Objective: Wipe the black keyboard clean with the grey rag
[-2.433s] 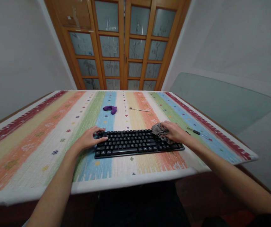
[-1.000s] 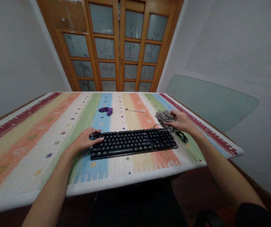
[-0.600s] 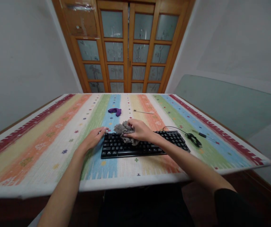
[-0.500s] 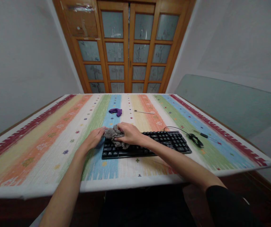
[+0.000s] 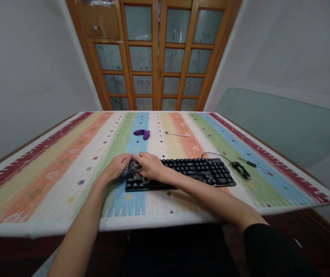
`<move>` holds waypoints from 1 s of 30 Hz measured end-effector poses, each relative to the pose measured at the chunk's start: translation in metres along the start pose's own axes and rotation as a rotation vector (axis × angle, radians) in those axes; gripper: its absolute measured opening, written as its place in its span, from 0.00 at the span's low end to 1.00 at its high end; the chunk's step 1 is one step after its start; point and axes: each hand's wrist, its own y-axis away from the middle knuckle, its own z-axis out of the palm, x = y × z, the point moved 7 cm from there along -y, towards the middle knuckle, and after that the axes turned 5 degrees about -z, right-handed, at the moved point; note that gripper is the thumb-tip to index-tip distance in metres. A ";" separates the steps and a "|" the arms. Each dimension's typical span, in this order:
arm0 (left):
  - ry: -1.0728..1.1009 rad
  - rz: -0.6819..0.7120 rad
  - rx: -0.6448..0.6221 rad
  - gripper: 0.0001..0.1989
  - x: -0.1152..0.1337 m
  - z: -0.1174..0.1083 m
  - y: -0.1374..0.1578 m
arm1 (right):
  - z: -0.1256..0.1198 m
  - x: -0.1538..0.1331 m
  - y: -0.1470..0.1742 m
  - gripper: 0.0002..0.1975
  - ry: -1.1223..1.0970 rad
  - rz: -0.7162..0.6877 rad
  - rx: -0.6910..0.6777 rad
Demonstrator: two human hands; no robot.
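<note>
A black keyboard (image 5: 194, 168) lies on the striped tablecloth in front of me. My right hand (image 5: 150, 166) is closed on a crumpled grey cloth (image 5: 134, 167) and presses it onto the keys at the left end. At the keyboard's far left corner, my left hand (image 5: 118, 166) is curled, apparently around the edge. Its fingertips meet the cloth and the right hand's fingers, and its thumb is largely hidden. My right forearm passes over the near edge of the keyboard.
Beyond the keyboard lie a purple cloth piece (image 5: 142, 134) and a thin stick-like tool (image 5: 178, 134). To the right are the keyboard's bundled black cable (image 5: 240, 168) and a dark-handled slim tool (image 5: 250, 164). The striped tablecloth (image 5: 52, 173) covers the table up to its white front edge.
My right hand has shifted slightly left with the grey cloth, and its fingers now meet my left hand's. More of the cloth is covered. The view has tilted slightly.
</note>
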 end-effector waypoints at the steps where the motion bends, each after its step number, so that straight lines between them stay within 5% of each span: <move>1: 0.000 -0.002 0.002 0.33 0.000 0.000 0.000 | -0.001 0.002 0.003 0.19 0.012 0.001 -0.005; 16: 0.023 0.035 -0.054 0.35 0.010 0.002 0.004 | -0.017 0.038 0.049 0.15 0.021 0.100 -0.055; 30: -0.105 0.128 -0.073 0.33 0.001 0.007 0.004 | -0.031 0.084 0.108 0.13 -0.012 0.143 0.036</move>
